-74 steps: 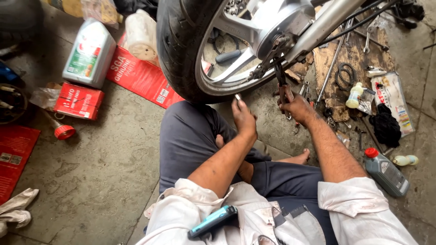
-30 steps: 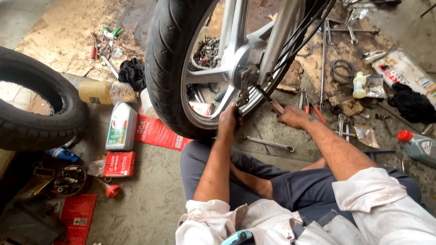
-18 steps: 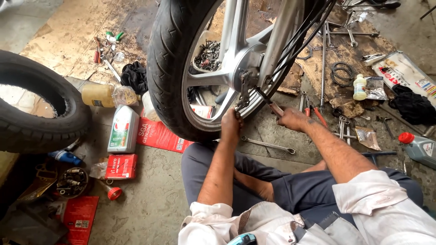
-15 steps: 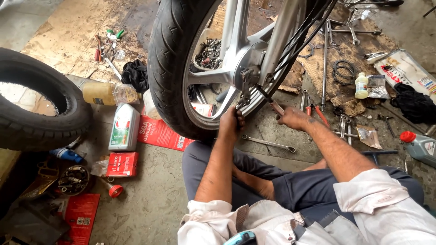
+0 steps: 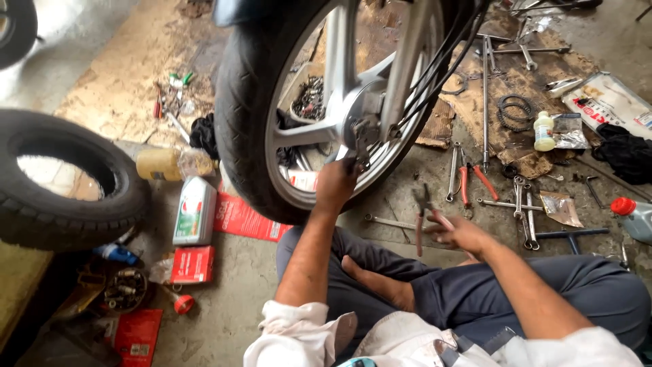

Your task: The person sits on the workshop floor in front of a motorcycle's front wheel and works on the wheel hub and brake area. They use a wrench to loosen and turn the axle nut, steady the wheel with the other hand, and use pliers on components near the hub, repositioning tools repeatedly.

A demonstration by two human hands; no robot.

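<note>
Left hand (image 5: 337, 182) up at the hub of the silver alloy motorcycle wheel with black tyre (image 5: 343, 115), fingers curled against the axle fitting; what they pinch cannot be told. Right hand (image 5: 456, 232) low over the concrete floor (image 5: 231, 299), fingers wrapped around dark-handled pliers (image 5: 421, 217). Red-handled pliers (image 5: 470, 182) and spanners lie just beyond. Spare black tyre (image 5: 64, 180) at left edge.

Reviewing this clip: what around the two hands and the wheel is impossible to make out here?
- Head view, left hand at the wheel hub: the fingertips lie behind the rim, so what they touch is hidden.
- Head view, right hand with pliers: the grip is motion-blurred.
- Wheel: its top is cut off by the upper edge.
- Small parts in the tray behind the spokes: too small to identify.
</note>
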